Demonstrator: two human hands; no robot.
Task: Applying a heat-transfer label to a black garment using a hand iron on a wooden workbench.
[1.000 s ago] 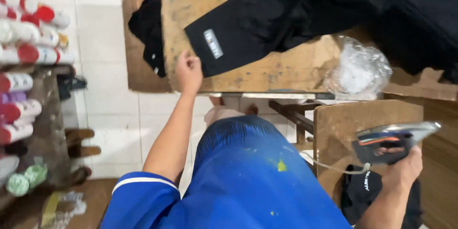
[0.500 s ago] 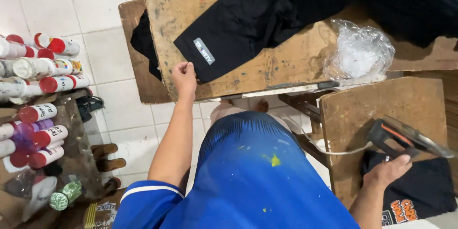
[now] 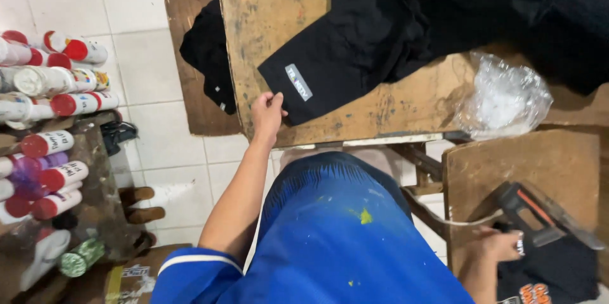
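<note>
My left hand (image 3: 267, 112) pinches the near corner of a black garment (image 3: 387, 38) with a small grey label, spread on a worn wooden table (image 3: 266, 6). My right hand (image 3: 493, 248) rests low at the right beside a black and orange corded iron (image 3: 539, 215) standing on a small wooden board (image 3: 507, 164). Fingers touch the iron's rear, and a grip is not clear. Another black garment with orange print (image 3: 552, 278) lies under the iron.
A crumpled clear plastic bag (image 3: 504, 98) lies on the table's right side. More black cloth (image 3: 206, 50) sits on a lower wooden board at the left. Several red-capped spray cans (image 3: 51, 88) are stacked on a rack at far left. White tiled floor below.
My right hand has lowered the iron onto the small board at the right. My left hand has moved from the table edge to the garment's corner. The view shifted.
</note>
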